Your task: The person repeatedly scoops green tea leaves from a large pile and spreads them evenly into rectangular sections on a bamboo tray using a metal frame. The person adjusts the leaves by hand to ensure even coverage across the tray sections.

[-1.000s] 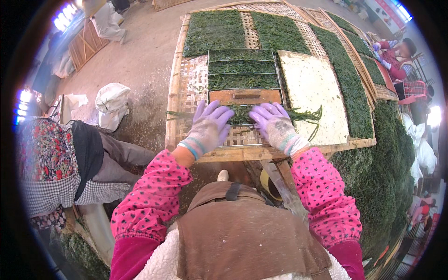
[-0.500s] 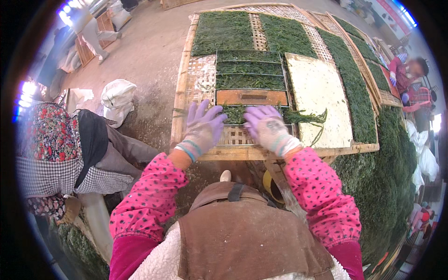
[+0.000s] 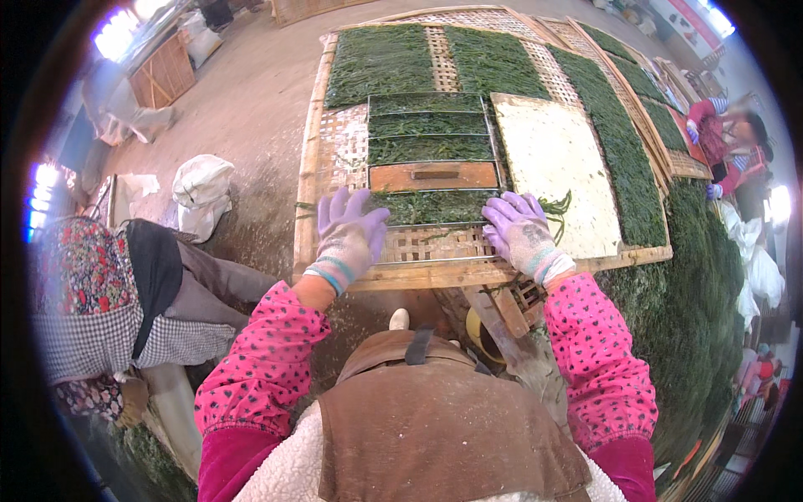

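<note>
My left hand (image 3: 345, 232), in a purple-and-white work glove, rests with fingers spread at the near left corner of a thin metal frame (image 3: 492, 159). My right hand (image 3: 523, 232), gloved alike, lies open at the frame's right side, on the ends of the green strands. Between both hands, a band of stringy green seaweed (image 3: 431, 206) fills the frame's nearest section. Just beyond it sits a wooden board with a small handle (image 3: 477, 176). More seaweed lies flat in the farther sections. The frame stands on a woven bamboo rack (image 3: 443, 248).
A pale flat board (image 3: 562, 176) lies right of the frame, with loose strands (image 3: 558, 216) by its near left corner. Seaweed sheets (image 3: 381, 63) cover the rack's far part. A seaweed heap (image 3: 694, 309) is at right. A person in a checked apron (image 3: 180, 341) is close at left.
My hands have moved apart, the right one sliding right along the seaweed to the frame's side. Fewer strands stick out past the right edge. The view has shifted slightly.
</note>
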The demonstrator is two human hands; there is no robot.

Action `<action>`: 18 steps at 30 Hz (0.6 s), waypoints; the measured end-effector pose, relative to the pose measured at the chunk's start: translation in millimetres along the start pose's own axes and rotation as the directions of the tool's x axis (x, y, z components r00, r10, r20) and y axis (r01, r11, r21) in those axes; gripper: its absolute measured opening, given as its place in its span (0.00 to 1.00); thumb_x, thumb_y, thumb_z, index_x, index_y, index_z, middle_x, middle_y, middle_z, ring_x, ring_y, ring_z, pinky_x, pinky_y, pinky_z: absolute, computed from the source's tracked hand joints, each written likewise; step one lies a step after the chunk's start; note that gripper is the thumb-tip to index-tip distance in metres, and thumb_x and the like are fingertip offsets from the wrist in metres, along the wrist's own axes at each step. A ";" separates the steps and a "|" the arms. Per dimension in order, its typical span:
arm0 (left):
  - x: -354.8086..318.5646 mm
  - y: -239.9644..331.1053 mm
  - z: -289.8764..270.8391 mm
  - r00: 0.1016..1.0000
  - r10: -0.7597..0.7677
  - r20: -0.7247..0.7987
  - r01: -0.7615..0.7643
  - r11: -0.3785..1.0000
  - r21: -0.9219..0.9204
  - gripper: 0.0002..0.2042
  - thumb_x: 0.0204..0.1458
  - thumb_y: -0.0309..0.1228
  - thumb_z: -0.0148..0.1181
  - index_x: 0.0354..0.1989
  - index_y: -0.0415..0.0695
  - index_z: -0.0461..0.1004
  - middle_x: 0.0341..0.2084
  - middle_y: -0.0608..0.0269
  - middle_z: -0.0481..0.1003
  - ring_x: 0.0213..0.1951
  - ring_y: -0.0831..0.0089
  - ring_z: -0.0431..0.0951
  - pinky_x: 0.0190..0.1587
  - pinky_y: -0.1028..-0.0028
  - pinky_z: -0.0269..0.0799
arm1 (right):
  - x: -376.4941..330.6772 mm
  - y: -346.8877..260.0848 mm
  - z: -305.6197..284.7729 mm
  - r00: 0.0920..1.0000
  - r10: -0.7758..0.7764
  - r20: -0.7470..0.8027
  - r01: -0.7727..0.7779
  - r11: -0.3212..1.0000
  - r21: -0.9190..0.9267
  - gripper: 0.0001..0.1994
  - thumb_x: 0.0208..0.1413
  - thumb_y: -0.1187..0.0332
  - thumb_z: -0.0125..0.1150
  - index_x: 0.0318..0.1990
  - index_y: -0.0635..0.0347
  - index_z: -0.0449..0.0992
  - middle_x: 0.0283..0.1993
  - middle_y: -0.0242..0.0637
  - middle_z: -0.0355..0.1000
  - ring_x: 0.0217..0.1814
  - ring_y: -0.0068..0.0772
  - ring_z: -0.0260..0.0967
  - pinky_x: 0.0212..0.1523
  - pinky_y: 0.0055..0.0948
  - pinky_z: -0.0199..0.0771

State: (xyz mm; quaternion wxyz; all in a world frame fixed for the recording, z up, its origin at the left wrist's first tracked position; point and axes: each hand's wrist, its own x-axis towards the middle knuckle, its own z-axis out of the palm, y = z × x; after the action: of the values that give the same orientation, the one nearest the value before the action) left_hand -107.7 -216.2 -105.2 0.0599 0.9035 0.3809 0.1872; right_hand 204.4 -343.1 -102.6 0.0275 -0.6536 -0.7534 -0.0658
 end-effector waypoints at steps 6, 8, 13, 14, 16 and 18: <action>35.6 46.9 10.6 0.982 0.186 0.021 -0.176 0.959 -0.223 0.14 0.53 0.34 0.60 0.47 0.47 0.78 0.51 0.54 0.75 0.58 0.52 0.70 0.65 0.51 0.58 | 7.6 -9.1 -17.4 0.995 0.075 -0.065 -0.069 0.993 0.096 0.14 0.59 0.58 0.57 0.47 0.53 0.78 0.51 0.32 0.73 0.61 0.38 0.64 0.63 0.45 0.60; 50.6 64.1 19.1 0.960 0.274 -0.050 -0.279 0.935 -0.218 0.14 0.53 0.31 0.59 0.49 0.44 0.76 0.50 0.51 0.75 0.56 0.51 0.73 0.62 0.54 0.64 | -1.0 -8.3 -22.9 0.977 0.125 -0.170 -0.098 0.982 0.159 0.13 0.57 0.61 0.59 0.47 0.53 0.78 0.51 0.33 0.73 0.59 0.39 0.66 0.62 0.46 0.61; 84.4 107.1 60.4 0.901 0.434 0.021 -0.404 0.854 -0.328 0.18 0.57 0.28 0.55 0.56 0.39 0.72 0.56 0.46 0.72 0.59 0.46 0.70 0.63 0.55 0.65 | -85.2 22.3 -32.8 0.936 0.213 -0.279 -0.142 0.957 0.253 0.16 0.56 0.65 0.59 0.52 0.53 0.77 0.57 0.38 0.72 0.58 0.42 0.69 0.63 0.43 0.66; 84.2 112.4 66.8 0.892 0.447 0.060 -0.415 0.866 -0.280 0.19 0.58 0.29 0.54 0.58 0.39 0.71 0.58 0.46 0.72 0.61 0.47 0.69 0.64 0.55 0.63 | -109.1 33.4 -33.8 0.903 0.322 -0.283 -0.261 0.937 0.231 0.14 0.57 0.67 0.59 0.51 0.53 0.77 0.56 0.40 0.73 0.57 0.44 0.70 0.62 0.44 0.68; 83.2 118.2 75.8 0.903 0.424 0.074 -0.400 0.890 -0.218 0.20 0.58 0.30 0.53 0.60 0.39 0.70 0.59 0.47 0.71 0.62 0.47 0.68 0.66 0.55 0.62 | -161.6 67.8 -35.3 0.771 0.540 -0.338 -0.464 0.839 0.282 0.13 0.58 0.69 0.59 0.50 0.54 0.78 0.53 0.42 0.76 0.57 0.47 0.72 0.61 0.44 0.70; 79.9 119.9 79.9 0.907 0.409 0.098 -0.388 0.904 -0.180 0.21 0.58 0.30 0.53 0.60 0.39 0.70 0.60 0.47 0.70 0.63 0.48 0.67 0.66 0.55 0.61 | -217.5 99.4 -29.9 0.530 0.804 -0.270 -0.683 0.594 0.426 0.15 0.59 0.69 0.59 0.53 0.57 0.76 0.54 0.45 0.74 0.57 0.52 0.72 0.60 0.42 0.71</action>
State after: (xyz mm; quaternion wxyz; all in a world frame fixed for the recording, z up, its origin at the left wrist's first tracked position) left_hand 53.9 -240.9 -125.5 0.1165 0.9652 0.1673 0.1639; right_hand 332.7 -547.0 -94.4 0.3087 -0.8705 -0.3726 -0.0895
